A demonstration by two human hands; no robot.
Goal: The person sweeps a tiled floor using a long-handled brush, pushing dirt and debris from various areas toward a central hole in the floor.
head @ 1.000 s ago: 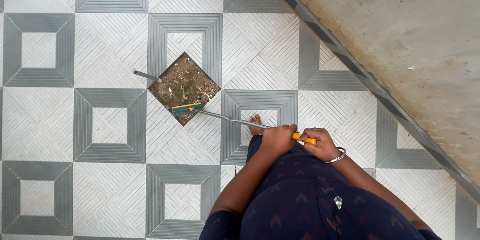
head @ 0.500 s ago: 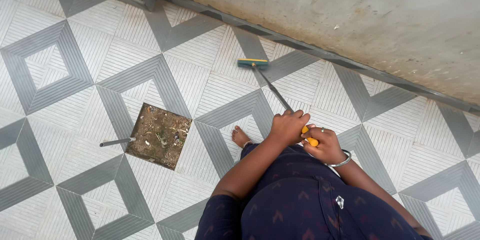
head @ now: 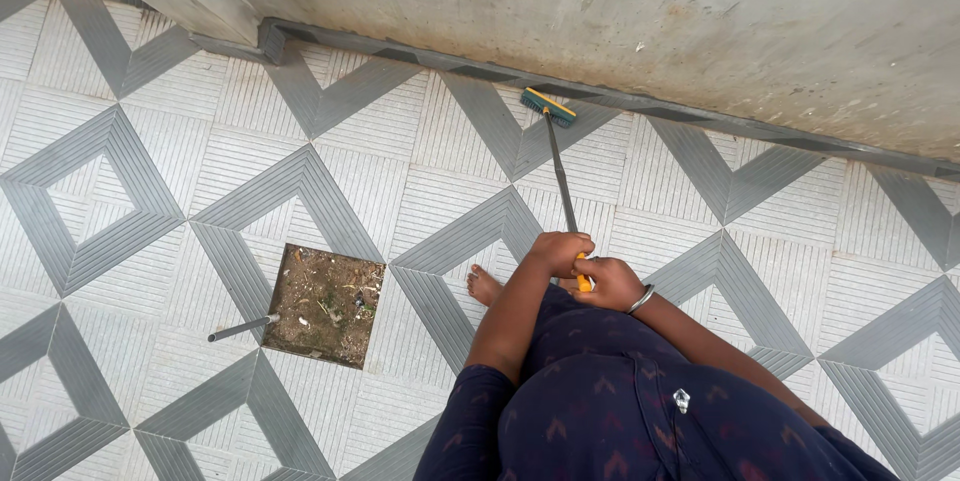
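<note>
Both my hands grip a long-handled floor brush (head: 556, 156) with a grey metal shaft and an orange grip. My left hand (head: 556, 250) holds the shaft just above the orange grip, and my right hand (head: 607, 284), with a silver bangle on the wrist, closes on the orange end. The green and yellow brush head (head: 547, 107) rests on the grey and white patterned tiles (head: 380, 131), close to the base of the concrete wall (head: 620, 21). My bare foot (head: 483, 286) shows beside my dark blue dress.
A square opening filled with soil and debris (head: 325, 305) lies in the tiled floor at my left, with a short grey pipe (head: 242, 328) sticking out at its left corner. A dark grey skirting strip runs along the wall's foot.
The brush head has swung from the soil square across the tiles to the foot of the wall. My view has turned, so the wall now fills the top.
</note>
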